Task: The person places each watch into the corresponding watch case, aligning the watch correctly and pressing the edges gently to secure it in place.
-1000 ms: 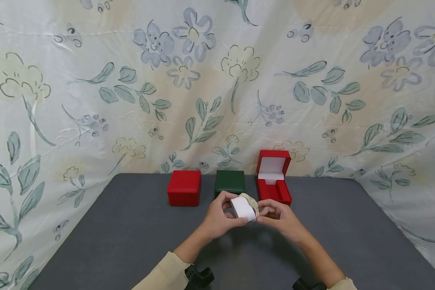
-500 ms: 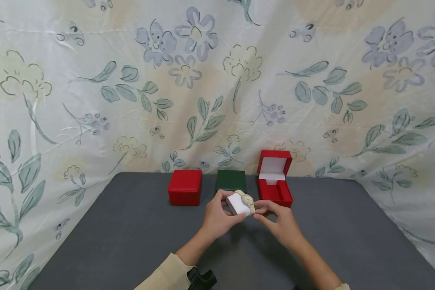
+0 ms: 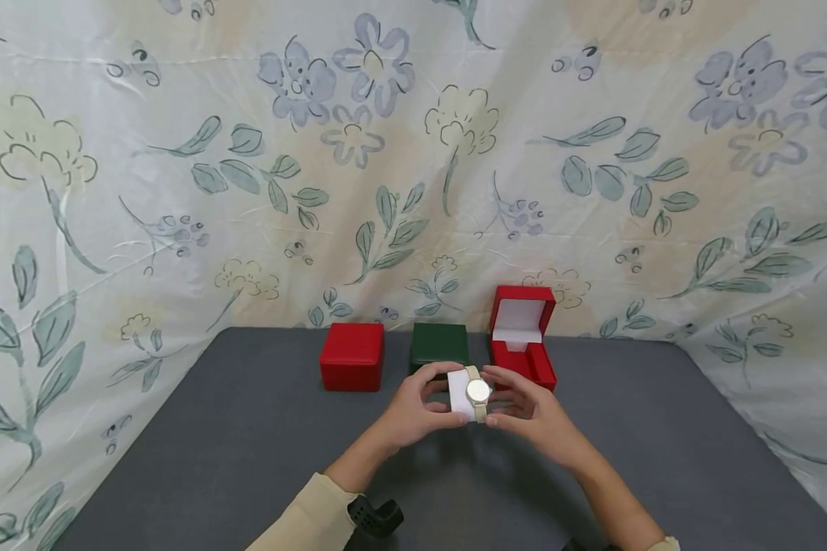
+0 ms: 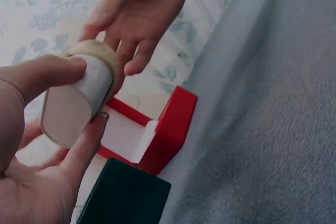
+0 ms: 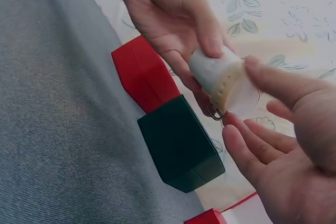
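Observation:
In the head view, a wristwatch [image 3: 478,392] with a cream strap is wrapped round a white watch cushion [image 3: 459,394], its dial facing the head camera. My left hand [image 3: 410,405] grips the cushion's left end, thumb on the near side and fingers on the far side. From the right, my right hand [image 3: 534,413] pinches the watch and cushion between thumb and fingers. The right wrist view shows the strap's holes and its metal buckle [image 5: 215,113] close to the right fingertips. Both hands hold it above the table, in front of the boxes.
A closed red box [image 3: 351,356] and a closed green box [image 3: 439,342] stand in a row at the back of the grey-covered table [image 3: 248,444]. On their right is a red box [image 3: 543,366] with its lid up and white lining. A floral curtain [image 3: 386,153] hangs behind.
The cushion and watch have turned in my hands, so the dial, tilted before, now faces the head camera. Compared with half a second ago, they sit slightly farther right. The boxes stay put.

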The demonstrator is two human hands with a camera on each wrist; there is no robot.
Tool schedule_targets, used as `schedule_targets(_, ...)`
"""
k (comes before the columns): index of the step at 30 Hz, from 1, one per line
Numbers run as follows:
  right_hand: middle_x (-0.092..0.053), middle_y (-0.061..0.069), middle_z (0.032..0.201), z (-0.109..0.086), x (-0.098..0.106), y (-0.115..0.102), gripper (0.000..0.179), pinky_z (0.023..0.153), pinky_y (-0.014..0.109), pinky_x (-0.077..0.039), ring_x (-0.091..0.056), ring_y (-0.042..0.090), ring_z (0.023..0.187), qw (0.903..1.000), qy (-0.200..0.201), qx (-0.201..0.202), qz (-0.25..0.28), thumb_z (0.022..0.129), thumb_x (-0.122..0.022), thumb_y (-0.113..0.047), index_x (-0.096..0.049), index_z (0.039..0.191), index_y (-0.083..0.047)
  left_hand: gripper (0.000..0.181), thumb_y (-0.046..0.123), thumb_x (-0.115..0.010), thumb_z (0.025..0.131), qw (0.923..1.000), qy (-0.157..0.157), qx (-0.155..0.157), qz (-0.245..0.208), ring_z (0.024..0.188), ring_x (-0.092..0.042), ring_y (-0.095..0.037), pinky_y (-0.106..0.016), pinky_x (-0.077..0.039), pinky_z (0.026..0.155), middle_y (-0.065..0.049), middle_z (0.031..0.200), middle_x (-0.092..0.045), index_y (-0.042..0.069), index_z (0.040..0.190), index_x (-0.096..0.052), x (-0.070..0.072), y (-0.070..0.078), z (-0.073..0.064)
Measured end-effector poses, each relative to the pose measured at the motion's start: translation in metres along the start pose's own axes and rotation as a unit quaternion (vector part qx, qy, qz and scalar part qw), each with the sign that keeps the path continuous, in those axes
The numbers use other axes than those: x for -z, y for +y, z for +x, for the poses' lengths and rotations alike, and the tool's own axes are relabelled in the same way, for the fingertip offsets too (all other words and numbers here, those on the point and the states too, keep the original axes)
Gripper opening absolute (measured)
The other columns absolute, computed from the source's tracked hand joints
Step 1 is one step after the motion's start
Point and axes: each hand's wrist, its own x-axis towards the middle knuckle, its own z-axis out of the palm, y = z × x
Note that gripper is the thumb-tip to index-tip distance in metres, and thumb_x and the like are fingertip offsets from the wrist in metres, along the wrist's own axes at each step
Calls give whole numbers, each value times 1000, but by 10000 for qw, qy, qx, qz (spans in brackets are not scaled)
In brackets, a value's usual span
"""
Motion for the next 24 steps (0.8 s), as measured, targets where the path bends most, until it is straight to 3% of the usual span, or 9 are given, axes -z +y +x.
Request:
schedule_targets(7, -46, 20, 144, 0, 5, -3, 77, 87, 23, -55, -65, 20, 103, 9988, -489, -41, 2, 84, -74, -14, -35, 150, -18, 67, 11, -78, 80, 9990, -366, -83, 238, 129, -50, -27, -31, -55, 91, 2, 141, -47, 19, 139, -48, 4, 5, -2)
schedule_targets(13, -46, 20, 141, -2, 6, -2, 77, 86, 23, -56, -63, 21, 100, 9987, -497, 25, 56, 83, -74, -12, -36, 149, -17, 69, 14, -79, 78, 9986, -389, -161, 332, 131, -47, -24, -28, -56, 89, 4, 140, -47, 26, 139, -49, 1, 7, -3)
schedule_targets(24, -44, 17, 140, 0, 5, 5, 75, 84, 29, -57, -55, 30, 106, 9983, -451, -106, 364, 82, -75, -11, -38, 147, -13, 69, 13, -79, 79, 9991, -383, -159, 79, 135, -44, -26, -32, -55, 90, 2, 141, -46, 30, 139, -49, -3, 3, -4)
